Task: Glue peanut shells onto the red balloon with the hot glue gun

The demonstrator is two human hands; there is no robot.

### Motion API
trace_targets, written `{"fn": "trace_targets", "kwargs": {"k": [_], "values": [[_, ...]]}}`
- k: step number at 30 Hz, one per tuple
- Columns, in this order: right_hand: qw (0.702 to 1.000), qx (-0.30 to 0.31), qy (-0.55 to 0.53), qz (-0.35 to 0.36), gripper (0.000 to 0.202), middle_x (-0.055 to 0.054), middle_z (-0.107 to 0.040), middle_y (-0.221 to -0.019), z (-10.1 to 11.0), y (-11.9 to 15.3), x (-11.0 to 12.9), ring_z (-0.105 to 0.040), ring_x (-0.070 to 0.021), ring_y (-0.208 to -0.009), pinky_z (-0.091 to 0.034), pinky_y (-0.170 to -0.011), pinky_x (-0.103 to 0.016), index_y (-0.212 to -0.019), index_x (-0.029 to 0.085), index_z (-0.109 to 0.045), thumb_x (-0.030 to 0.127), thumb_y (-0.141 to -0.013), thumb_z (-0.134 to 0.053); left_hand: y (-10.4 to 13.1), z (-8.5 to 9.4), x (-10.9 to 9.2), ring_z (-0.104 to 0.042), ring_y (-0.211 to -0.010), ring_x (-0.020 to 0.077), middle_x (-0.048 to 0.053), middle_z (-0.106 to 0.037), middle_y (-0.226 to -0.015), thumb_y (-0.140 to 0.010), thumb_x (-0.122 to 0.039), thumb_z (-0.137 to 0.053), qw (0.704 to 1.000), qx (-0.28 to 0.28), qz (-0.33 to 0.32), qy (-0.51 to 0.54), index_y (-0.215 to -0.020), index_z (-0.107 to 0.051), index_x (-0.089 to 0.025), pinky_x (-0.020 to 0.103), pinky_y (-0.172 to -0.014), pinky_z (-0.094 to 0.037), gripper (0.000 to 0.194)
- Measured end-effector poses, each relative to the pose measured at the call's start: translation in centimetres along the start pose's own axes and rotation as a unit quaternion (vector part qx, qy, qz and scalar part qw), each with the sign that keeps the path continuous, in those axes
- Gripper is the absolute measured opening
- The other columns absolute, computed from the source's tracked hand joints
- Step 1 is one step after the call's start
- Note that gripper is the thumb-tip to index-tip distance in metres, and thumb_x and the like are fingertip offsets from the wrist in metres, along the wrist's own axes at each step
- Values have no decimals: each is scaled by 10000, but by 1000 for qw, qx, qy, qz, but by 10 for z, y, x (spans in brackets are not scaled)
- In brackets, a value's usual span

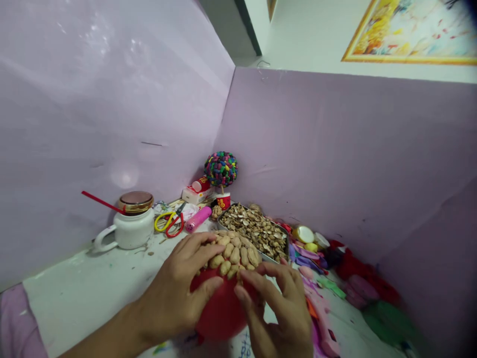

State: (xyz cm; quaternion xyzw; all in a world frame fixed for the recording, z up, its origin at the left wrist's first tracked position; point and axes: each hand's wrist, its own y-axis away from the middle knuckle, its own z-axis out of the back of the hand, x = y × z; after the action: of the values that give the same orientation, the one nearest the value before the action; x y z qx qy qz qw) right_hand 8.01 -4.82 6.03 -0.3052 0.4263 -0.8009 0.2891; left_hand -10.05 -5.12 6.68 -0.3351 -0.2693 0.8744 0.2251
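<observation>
A round red balloon (219, 313) is in front of me, its upper part covered with rows of peanut shells (234, 254). My left hand (182, 283) is curved around the balloon's left side, fingers over the shells and thumb against the bare red part. On the right side, my right hand (276, 303) pinches a small peanut shell (239, 278) between thumb and index finger, at the lower edge of the covered area. Fingers partly hide that shell. Just behind the balloon stands a metal tray (286, 243) full of loose shells.
A white mug (134, 229) with a lidded jar on top stands left. Scissors (174, 226), a pink tube (198, 219) and a colourful ball on a stick (221, 169) lie toward the corner. Balloons, tubs and a pink glue gun (320, 318) crowd the right. Lilac walls (335, 149) enclose the table.
</observation>
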Motion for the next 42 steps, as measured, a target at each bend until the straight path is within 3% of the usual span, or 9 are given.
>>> {"fn": "trace_targets", "kwargs": {"k": [10,25,32,38,42], "values": [[991,-34,-38,-120,69,-21,-583,-741,-10,5,5,-520,-222,-763,-373,-783,-407,-809,242,-589,202,-754,-604,5,-6,-4,-441,-1141,240,89,-487,-1208,-765,-206,-534,1000,-25,-11,-9,-1103,-510,-231,415,-943,-407,341],[990,-16,14,-139,37,2,-634,-670,-7,3,11,-542,-201,-642,-327,-856,-470,-799,250,-595,236,-774,-573,8,-13,-3,-465,-1094,248,90,-511,-1162,-744,-184,-528,997,-70,-22,14,-1048,-540,-225,429,-914,-414,307],[995,-5,17,-96,162,2,-692,-779,0,3,5,-610,-189,-686,-319,-885,-445,-904,266,-593,168,-781,-554,8,-11,-3,-449,-1117,242,86,-492,-1187,-757,-183,-524,998,-59,-23,-5,-1092,-520,-235,419,-924,-415,339],[997,54,59,14,277,-16,-620,-772,13,-2,-10,-568,-189,-687,-361,-822,-471,-944,283,-595,88,-759,-531,8,-11,-3,-473,-1099,259,97,-515,-1177,-765,-215,-515,997,-83,-7,3,-1076,-542,-221,427,-907,-425,312],[993,81,65,50,349,-7,-589,-773,13,-3,-14,-544,-173,-672,-321,-863,-514,-943,294,-606,36,-738,-490,8,-12,-3,-465,-1108,248,90,-504,-1182,-770,-199,-511,996,-83,-16,6,-1082,-525,-229,420,-919,-417,314]]}}
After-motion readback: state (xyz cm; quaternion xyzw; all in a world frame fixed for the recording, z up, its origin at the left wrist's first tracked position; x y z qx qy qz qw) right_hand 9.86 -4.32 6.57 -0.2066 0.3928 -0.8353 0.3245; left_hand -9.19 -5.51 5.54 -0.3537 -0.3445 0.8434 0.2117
